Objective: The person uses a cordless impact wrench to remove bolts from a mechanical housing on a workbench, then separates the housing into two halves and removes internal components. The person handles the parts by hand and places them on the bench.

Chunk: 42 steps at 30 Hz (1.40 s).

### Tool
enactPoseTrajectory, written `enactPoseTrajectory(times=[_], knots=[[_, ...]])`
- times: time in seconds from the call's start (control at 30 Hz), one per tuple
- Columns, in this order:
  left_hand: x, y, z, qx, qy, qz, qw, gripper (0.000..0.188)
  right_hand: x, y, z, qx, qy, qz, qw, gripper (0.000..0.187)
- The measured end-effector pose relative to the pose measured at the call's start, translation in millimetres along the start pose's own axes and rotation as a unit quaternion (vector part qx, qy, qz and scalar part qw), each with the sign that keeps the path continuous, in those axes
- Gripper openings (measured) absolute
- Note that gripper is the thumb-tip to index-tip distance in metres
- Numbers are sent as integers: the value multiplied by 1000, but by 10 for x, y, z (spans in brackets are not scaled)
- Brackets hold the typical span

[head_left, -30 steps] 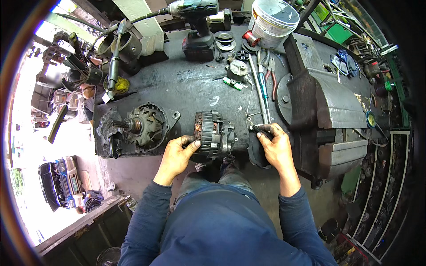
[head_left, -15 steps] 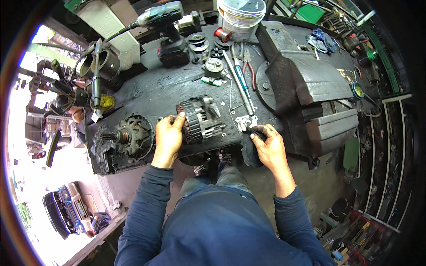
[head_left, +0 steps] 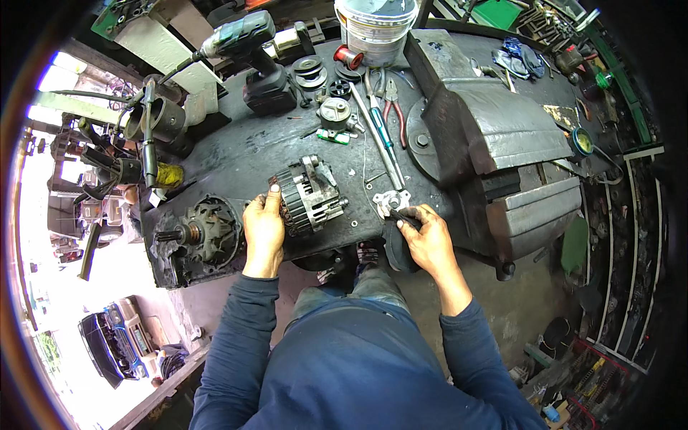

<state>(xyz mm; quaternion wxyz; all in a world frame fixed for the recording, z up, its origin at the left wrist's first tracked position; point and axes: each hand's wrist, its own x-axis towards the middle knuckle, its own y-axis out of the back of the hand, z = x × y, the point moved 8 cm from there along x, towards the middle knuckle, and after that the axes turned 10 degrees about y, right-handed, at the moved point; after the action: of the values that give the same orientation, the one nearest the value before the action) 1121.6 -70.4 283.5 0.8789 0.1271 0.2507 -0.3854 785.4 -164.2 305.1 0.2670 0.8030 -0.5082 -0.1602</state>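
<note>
My left hand (head_left: 264, 228) is closed on the near left side of a ribbed alternator housing (head_left: 309, 197), its thumb on top and copper windings at that end. Lying on the bench to its left is an alternator rotor (head_left: 204, 231) with its shaft pointing left. My right hand (head_left: 428, 238) pinches the upper end of a black, rounded piece (head_left: 398, 248) that hangs at the bench's front edge; I cannot make out its kind. Just beyond those fingertips sits a small silvery metal bracket (head_left: 391, 201). A small nut (head_left: 354, 223) lies between the hands.
A large vise (head_left: 494, 143) fills the bench's right. Red-handled pliers (head_left: 394, 118), a long screwdriver (head_left: 381, 129) and a round metal part (head_left: 335, 112) lie beyond the hands. Farther back stand a cordless drill (head_left: 261, 64) and a white bucket (head_left: 373, 36).
The whole view has shifted slightly, and the bench things appear a little farther left. Both hands keep their holds; the right fingers stay at the bracket.
</note>
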Motion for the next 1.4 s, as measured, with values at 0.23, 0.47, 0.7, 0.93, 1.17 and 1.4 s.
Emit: enactPoseTrajectory(times=[0.23, 0.47, 0.7, 0.93, 1.17, 1.4], knots=[[-308, 169, -194, 76, 15, 35, 996, 30, 246, 34, -57, 12, 29, -5, 1000, 24], [-296, 124, -189, 98, -94, 40, 990, 37, 326, -14, 47, 3, 22, -30, 999, 24], [-152, -223, -132, -148, -44, -51, 987, 32, 325, -26, 86, 8, 14, -41, 999, 27], [-372, -5, -520, -188, 102, -14, 977, 31, 300, 2, 208, 5, -8, -43, 999, 27], [-467, 239, -727, -338, 102, -230, 907, 29, 349, -75, 222, 23, -6, -49, 999, 25], [-345, 309, -799, -385, 128, -279, 871, 29, 435, -152, 74, 35, 13, -70, 997, 25]])
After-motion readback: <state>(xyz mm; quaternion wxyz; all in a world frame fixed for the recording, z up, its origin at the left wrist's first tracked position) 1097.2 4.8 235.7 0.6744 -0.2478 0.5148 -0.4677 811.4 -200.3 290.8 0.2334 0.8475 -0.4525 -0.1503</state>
